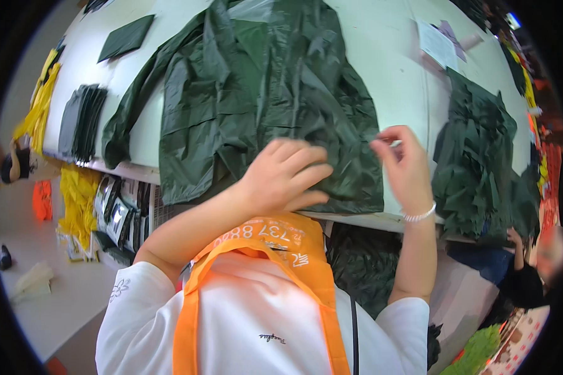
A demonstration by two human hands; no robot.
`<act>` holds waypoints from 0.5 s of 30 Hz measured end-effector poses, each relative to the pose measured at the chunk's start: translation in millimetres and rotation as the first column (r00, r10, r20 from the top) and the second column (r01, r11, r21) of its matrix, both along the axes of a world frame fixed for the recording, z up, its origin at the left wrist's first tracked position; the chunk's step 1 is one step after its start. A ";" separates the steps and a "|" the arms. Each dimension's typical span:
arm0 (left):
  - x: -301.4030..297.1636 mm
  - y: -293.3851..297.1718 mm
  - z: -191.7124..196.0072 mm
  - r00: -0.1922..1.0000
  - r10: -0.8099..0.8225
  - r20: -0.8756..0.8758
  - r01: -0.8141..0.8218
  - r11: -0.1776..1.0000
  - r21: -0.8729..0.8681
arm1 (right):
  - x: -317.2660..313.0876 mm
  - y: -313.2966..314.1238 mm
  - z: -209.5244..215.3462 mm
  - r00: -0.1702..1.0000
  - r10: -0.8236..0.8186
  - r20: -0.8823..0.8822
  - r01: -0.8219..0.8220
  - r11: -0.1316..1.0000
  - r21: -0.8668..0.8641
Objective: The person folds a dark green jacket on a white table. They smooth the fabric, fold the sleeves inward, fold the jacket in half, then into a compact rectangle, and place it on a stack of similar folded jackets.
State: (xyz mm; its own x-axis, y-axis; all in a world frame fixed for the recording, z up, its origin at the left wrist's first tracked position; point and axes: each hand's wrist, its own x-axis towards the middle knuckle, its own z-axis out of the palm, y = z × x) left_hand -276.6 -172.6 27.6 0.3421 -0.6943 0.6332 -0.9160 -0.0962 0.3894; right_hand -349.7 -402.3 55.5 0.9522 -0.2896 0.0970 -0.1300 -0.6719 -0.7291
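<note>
A dark green rain jacket (pixel 200 106) lies spread over the white table before me, its front parted and its hem towards me. My left hand (pixel 288 174) is over the lower middle of the jacket, fingers apart and holding nothing I can see. Beside the jacket's right edge is my right hand (pixel 408 164), raised, with thumb and forefinger brought together. Whatever they may pinch is too small to make out. A light bracelet (pixel 421 214) circles that wrist.
Folded dark garments (pixel 83 124) and a flat dark green packet (pixel 126 37) lie at left. On the right are a heap of dark green garments (pixel 475 156) and a paper sheet (pixel 438 45). Packaged goods (pixel 120 212) sit under the table. Another person (pixel 532 275) is at far right.
</note>
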 end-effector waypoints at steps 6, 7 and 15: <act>-45.9 164.0 -111.5 -0.103 0.629 -0.771 -0.174 0.751 0.637 | -88.3 -232.1 -244.8 0.834 -0.532 -0.145 0.404 0.768 -0.496; -47.7 171.9 -111.1 -0.266 0.494 -0.828 -0.265 0.788 0.556 | -83.4 -226.4 -243.0 0.792 -0.593 -0.149 0.424 0.708 -0.564; 9.2 109.0 -135.3 -0.621 -0.081 -0.779 -0.535 0.771 0.346 | 14.8 -3.8 -84.3 0.952 -0.212 0.221 0.219 0.976 -0.008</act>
